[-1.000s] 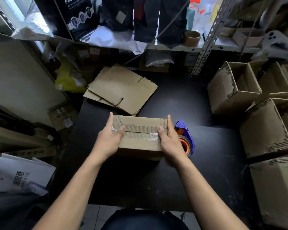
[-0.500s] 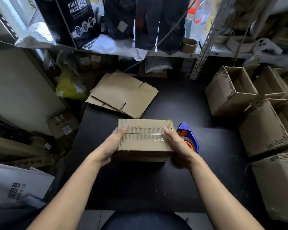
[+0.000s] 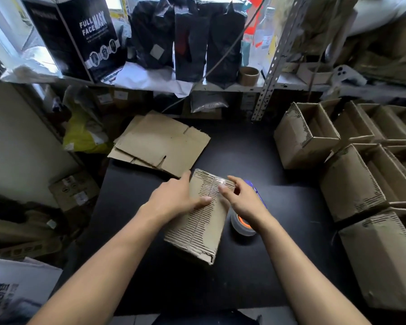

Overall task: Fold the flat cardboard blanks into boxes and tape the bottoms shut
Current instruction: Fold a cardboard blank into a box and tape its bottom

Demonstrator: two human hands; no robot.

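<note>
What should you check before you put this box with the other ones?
1. Tape runs along the seam of the box: ok at the far end, rest cannot tell.
2. Left hand steadies the box: ok.
3. Right hand presses the tape end down: ok.
4. Tape dispenser close by on the table: ok.
5. Flat blanks left to fold: ok.
6. Room beside the finished boxes: cannot tell.
</note>
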